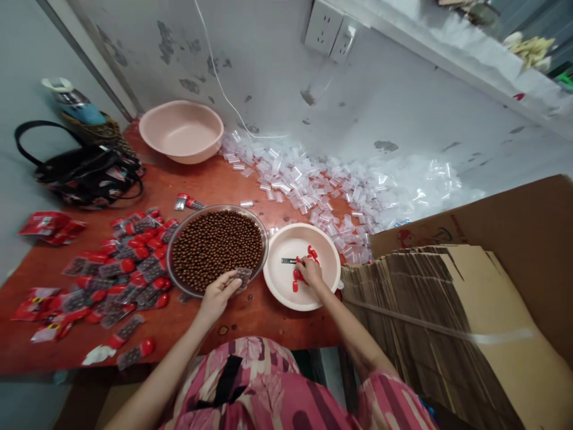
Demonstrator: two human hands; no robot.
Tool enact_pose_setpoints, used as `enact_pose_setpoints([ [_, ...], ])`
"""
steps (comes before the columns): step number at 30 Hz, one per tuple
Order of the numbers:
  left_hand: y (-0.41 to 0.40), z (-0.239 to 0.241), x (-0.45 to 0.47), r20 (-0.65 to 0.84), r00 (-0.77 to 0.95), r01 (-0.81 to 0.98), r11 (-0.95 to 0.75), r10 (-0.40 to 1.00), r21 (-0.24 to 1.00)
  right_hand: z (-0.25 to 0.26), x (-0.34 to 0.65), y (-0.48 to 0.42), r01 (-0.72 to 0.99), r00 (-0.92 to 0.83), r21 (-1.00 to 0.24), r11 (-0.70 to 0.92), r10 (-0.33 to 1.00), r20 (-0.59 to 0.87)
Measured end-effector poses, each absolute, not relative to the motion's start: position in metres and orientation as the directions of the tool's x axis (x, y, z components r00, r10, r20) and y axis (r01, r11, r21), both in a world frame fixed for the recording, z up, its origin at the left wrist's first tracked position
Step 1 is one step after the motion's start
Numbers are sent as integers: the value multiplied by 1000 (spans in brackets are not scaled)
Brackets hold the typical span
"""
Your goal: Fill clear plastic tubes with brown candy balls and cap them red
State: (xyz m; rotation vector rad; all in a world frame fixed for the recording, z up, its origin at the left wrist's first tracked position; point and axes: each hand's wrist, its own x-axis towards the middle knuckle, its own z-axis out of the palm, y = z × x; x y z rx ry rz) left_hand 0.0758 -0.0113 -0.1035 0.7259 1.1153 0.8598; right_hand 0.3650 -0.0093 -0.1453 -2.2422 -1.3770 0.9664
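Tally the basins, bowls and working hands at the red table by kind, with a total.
Pink basin: 1
Cream basin with red caps: 1
Bowl of brown balls: 1
Hands, left hand and right hand: 2
Total: 5

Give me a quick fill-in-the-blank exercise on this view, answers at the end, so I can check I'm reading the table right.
1. The right hand is in the white bowl, at caps coloured ____.
2. The left hand holds a clear container beside balls coloured ____.
3. In the view, the bag stands to the ____ of the pink basin.
4. In the view, the cardboard lies to the ____ of the white bowl.

Missing words: red; brown; left; right.
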Motion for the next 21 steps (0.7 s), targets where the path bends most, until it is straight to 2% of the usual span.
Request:
enact_pose_setpoints([
  [4, -9, -91, 89, -404, 351, -233, 497, 845, 836, -130, 355, -3, 407, 270, -792, -456, 888, -372],
  [5, -9, -86, 94, -394, 388, -248, 507, 833, 826, -124, 349, -3, 304, 251, -844, -442, 892, -377],
  [7, -10, -77, 103, -392, 443, -298, 545, 806, 784, -109, 333, -2, -20, 191, -917, -398, 899, -394],
  [9, -12, -68, 112, -403, 474, -363, 591, 783, 720, -95, 313, -4, -385, 119, -861, -333, 907, -404],
  [11, -14, -61, 119, -403, 488, -427, 615, 774, 663, -82, 294, -7, -578, 74, -766, -283, 916, -394],
  [13, -15, -58, 122, -392, 470, -488, 603, 791, 631, -74, 277, -11, -633, 73, -735, -242, 927, -369],
  [15, -16, -57, 120, -393, 422, -531, 574, 817, 623, -69, 267, -15, -614, 88, -761, -210, 940, -331],
  [18, -16, -59, 114, -414, 371, -529, 556, 831, 641, -64, 263, -20, -438, 57, -867, -236, 956, -289],
  [21, -15, -62, 106, -391, 361, -433, 524, 847, 734, -59, 268, -21, -213, -75, -924, -316, 949, -307],
])
